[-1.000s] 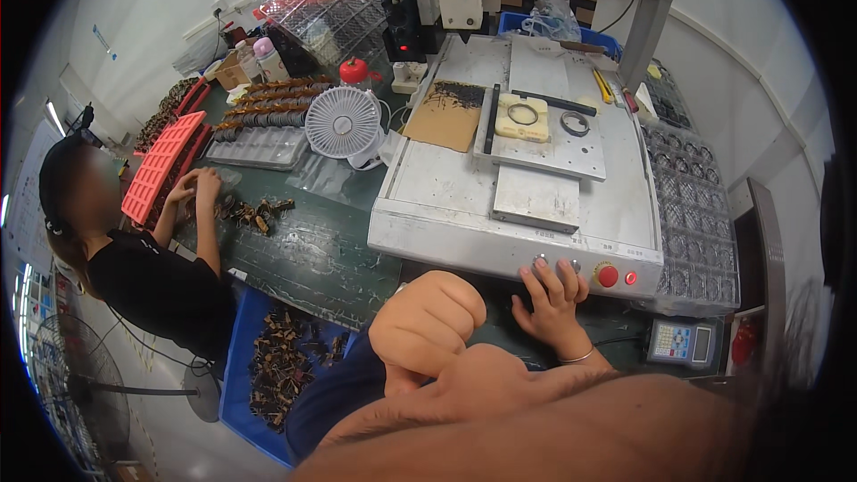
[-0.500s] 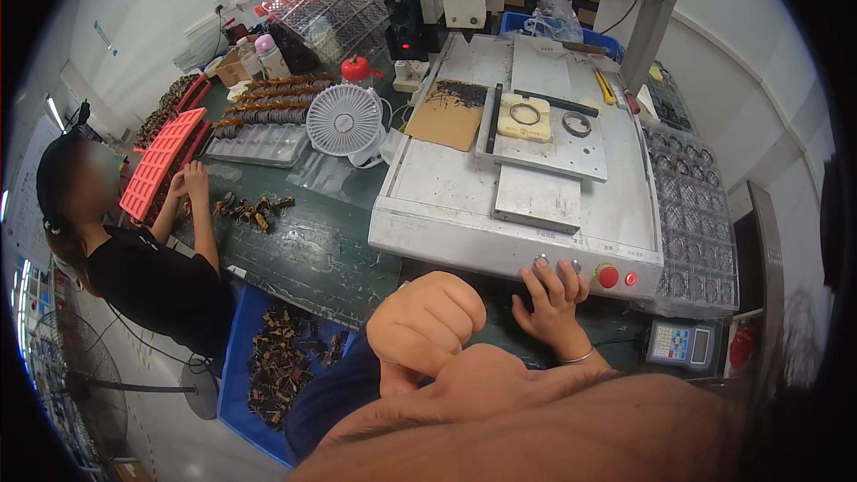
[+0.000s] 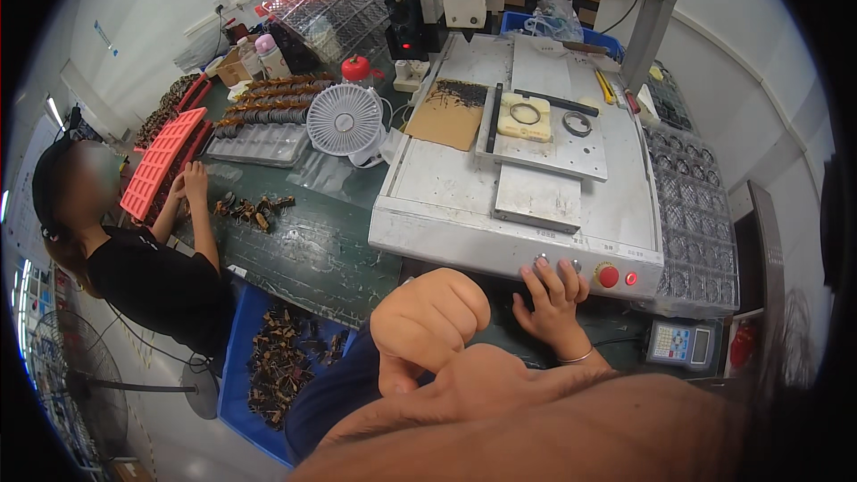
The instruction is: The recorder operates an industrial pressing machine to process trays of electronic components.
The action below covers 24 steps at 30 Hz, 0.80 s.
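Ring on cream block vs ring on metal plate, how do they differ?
- Support: the block ring lies on the cream block; the plate ring appears to sit directly on the metal plate.
- Band: the block ring looks thin, the plate ring thicker.
- Position: the block ring is further left than the plate ring.

Shared: both dark, round, lying flat.

We are looking at a workshop. We are seeing a big metal machine point(image 3: 428, 201) with a red button point(image 3: 608, 277), a scratched green table point(image 3: 303, 259), a blue bin point(image 3: 237, 393) full of little parts point(image 3: 278, 361), and clear plastic trays point(image 3: 692, 214).
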### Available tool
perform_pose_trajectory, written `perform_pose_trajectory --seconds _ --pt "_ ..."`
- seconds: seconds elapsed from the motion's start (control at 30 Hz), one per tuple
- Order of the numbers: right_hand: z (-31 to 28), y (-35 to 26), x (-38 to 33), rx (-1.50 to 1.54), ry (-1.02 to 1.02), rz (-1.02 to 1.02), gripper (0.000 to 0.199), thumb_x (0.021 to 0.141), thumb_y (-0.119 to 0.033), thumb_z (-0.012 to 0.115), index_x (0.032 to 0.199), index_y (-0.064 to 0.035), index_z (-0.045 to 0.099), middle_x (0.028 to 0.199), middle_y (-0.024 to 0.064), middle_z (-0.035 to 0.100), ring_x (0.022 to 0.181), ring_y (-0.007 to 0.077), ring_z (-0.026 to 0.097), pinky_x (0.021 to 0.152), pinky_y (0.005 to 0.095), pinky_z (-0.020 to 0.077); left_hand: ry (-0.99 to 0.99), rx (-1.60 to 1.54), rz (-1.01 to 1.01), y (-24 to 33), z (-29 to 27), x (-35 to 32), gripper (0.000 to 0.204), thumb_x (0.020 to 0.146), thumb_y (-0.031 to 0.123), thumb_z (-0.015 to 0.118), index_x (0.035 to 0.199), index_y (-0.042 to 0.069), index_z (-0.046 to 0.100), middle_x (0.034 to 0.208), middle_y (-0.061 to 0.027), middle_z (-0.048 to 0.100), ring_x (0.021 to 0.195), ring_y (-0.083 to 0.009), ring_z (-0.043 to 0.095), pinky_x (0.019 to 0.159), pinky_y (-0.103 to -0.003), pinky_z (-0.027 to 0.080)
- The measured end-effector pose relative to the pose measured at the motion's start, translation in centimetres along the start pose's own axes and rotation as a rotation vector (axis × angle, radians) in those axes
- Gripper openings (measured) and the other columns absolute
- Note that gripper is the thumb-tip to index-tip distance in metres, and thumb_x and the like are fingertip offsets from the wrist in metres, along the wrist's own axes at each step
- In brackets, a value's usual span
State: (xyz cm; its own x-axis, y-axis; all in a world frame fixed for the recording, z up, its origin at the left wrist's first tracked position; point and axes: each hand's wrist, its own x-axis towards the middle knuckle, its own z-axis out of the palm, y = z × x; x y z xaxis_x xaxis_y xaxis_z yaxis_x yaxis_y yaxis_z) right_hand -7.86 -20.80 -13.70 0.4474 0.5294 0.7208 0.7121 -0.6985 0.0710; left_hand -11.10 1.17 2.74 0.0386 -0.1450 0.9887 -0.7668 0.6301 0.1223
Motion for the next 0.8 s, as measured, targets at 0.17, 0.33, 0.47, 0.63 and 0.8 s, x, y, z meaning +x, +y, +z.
perform_pose_trajectory --seconds 0.17,0.33,0.47,0.63,0.8 --pt "0.3 -0.3 0.3 -0.025 0.025 0.043 0.052 0.072 -0.027 0.071 0.122 -0.0185 0.06 0.134 0.0032 0.047 0.133 0.03 0.029 0.105 0.0452 0.019 -0.028 0.045 0.017 -0.5 -0.5 -0.1 0.032 0.095 0.015 0.05 0.066 0.001 0.051 0.054 -0.0091 0.052 0.037 -0.0153 0.038 0.038 -0.03 0.034" --pt "0.2 -0.4 0.2 -0.022 0.02 0.049 0.051 0.072 -0.027 0.071 0.121 -0.0188 0.061 0.134 0.0032 0.047 0.133 0.0297 0.03 0.105 0.0453 0.0189 0.008 0.092 0.035 -0.4 -0.1 0.2 0.034 0.095 0.014 0.049 0.063 0.001 0.05 0.053 -0.0084 0.051 0.037 -0.015 0.038 0.038 -0.029 0.033" --pt "0.2 -0.4 0.1 -0.028 0.027 0.042 0.05 0.072 -0.026 0.071 0.121 -0.019 0.061 0.133 0.0032 0.048 0.133 0.0296 0.03 0.105 0.045 0.0188 -0.036 0.019 0.003 -0.4 0.0 0.8 0.029 0.09 0.01 0.053 0.063 0.001 0.05 0.053 -0.0088 0.051 0.037 -0.0152 0.038 0.037 -0.029 0.035" --pt "0.2 -0.4 0.2 -0.028 0.031 0.04 0.05 0.072 -0.026 0.071 0.121 -0.0192 0.061 0.133 0.0032 0.048 0.133 0.0297 0.03 0.105 0.0447 0.0191 0.029 -0.007 -0.009 -0.1 0.6 0.3 0.024 0.087 0.008 0.056 0.065 0.0 0.05 0.054 -0.0093 0.051 0.038 -0.0155 0.038 0.037 -0.03 0.038" --pt "0.2 -0.3 0.2 -0.025 0.029 0.038 0.05 0.072 -0.026 0.07 0.121 -0.0193 0.061 0.133 0.0032 0.048 0.133 0.0297 0.031 0.104 0.0447 0.0197 -0.03 -0.046 -0.022 -0.5 0.3 1.3 0.029 0.091 0.011 0.053 0.065 0.0 0.049 0.053 -0.009 0.051 0.037 -0.0158 0.038 0.037 -0.029 0.038"
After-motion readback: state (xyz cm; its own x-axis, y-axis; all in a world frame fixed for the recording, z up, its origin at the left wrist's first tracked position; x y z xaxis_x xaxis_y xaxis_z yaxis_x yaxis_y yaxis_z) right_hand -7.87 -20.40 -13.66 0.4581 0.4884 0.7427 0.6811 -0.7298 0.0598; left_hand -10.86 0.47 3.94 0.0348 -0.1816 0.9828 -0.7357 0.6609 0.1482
